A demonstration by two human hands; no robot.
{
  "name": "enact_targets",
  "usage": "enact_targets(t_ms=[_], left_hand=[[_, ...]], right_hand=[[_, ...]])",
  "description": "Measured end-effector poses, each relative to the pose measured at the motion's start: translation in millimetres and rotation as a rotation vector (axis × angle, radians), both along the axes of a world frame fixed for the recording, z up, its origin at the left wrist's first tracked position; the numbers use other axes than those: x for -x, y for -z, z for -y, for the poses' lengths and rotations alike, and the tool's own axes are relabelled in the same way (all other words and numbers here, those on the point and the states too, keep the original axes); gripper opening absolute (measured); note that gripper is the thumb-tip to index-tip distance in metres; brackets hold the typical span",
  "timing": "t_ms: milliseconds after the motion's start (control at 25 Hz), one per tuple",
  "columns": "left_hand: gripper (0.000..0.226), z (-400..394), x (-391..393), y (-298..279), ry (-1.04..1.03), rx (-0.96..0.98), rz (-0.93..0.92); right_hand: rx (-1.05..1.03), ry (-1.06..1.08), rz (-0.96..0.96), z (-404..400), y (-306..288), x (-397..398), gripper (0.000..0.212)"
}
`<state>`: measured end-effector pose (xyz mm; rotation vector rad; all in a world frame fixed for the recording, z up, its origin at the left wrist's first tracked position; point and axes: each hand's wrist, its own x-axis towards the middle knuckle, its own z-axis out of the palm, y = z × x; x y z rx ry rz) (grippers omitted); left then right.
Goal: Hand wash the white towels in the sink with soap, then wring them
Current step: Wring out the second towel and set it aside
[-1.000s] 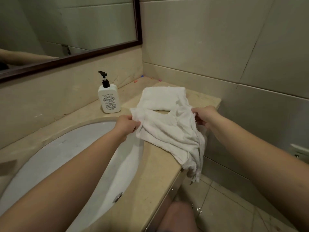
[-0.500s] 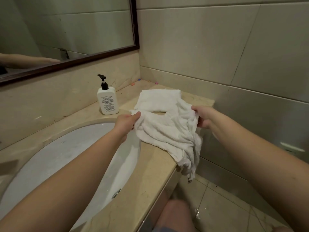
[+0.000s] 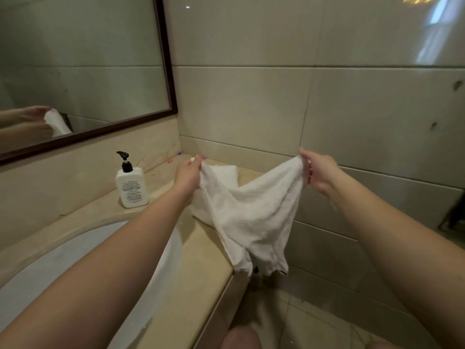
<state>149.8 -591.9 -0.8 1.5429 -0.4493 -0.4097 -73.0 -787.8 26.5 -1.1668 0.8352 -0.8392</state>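
Observation:
A white towel [image 3: 251, 217] hangs spread in the air over the counter's right end. My left hand [image 3: 187, 176] pinches its left corner and my right hand [image 3: 318, 172] pinches its right corner. The towel's lower edge dangles past the counter's front corner. A second white towel [image 3: 224, 175] lies folded on the counter behind it, mostly hidden. A white soap bottle [image 3: 131, 187] with a black pump stands left of my left hand. The white sink [image 3: 63, 260] lies at the lower left, under my left forearm.
The beige counter [image 3: 196, 278] ends at a tiled wall [image 3: 352, 122] on the right. A dark-framed mirror [image 3: 83, 64] hangs above the backsplash. Small coloured bits [image 3: 176, 157] lie in the back corner. Tiled floor [image 3: 314, 323] shows below the counter's edge.
Both hands have lifted the towel off the counter and moved apart, spreading it in the air. The folded towel underneath stayed in place.

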Motion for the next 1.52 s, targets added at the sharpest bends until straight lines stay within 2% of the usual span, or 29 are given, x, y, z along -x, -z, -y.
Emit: enact_targets(t_ms=[120, 240, 360, 440, 560, 640, 720, 840, 920, 1080, 1200, 1320, 1440, 1520], left_hand=[[0.033, 18.8, 5.9, -24.3, 0.064, -0.073, 0.135], [0.035, 31.6, 4.5, -42.0, 0.083, -0.194, 0.34], [0.032, 47.0, 6.1, -61.8, 0.094, -0.143, 0.175], [0.028, 56.8, 16.6, -69.9, 0.118, -0.103, 0.072], [0.028, 70.2, 36.3, -72.6, 0.19, -0.159, 0.15], [0.025, 76.8, 45.3, -72.8, 0.295, -0.253, 0.261], [0.02, 84.1, 51.1, -73.1, 0.393, -0.249, 0.26], [0.018, 96.2, 57.5, -74.8, 0.455, -0.161, 0.174], [0.018, 104.2, 59.1, -76.6, 0.52, -0.183, 0.165], [0.017, 119.5, 48.5, -81.2, 0.432, -0.368, 0.403], [0.019, 127.0, 59.5, -83.4, 0.419, -0.392, 0.448], [0.025, 136.0, 72.8, -77.5, 0.414, -0.359, 0.378], [0.022, 146.8, 78.6, -68.5, 0.424, -0.194, 0.095], [0.017, 151.1, 77.0, -60.9, 0.404, -0.191, 0.034]], right_hand=[[0.062, 0.143, 0.056, 11.8, -18.1, 31.2, 0.014], [-0.01, 0.211, 0.162, 27.9, -25.3, 63.7, 0.015], [-0.178, 0.151, 0.244, 47.0, -18.1, 88.4, 0.013], [-0.252, 0.087, 0.209, 52.4, -11.4, 98.8, 0.02], [-0.28, -0.005, 0.071, 52.2, -3.2, 107.4, 0.022], [-0.243, -0.04, -0.062, 51.2, -0.1, 111.3, 0.02], [-0.155, 0.017, -0.108, 52.9, 0.8, 112.7, 0.015], [-0.037, 0.169, 0.003, 59.6, -3.8, 117.2, 0.009], [0.019, 0.295, 0.08, 69.3, -7.3, 128.4, 0.008], [0.151, 0.531, 0.056, 86.5, -13.5, 160.3, 0.02], [0.196, 0.609, 0.038, 94.3, -16.0, 176.0, 0.017], [0.217, 0.65, 0.087, 97.9, -20.3, 185.1, 0.012], [0.207, 0.717, 0.147, 100.6, -24.6, 199.1, 0.011], [0.19, 0.731, 0.152, 103.3, -28.8, 210.6, 0.015]])
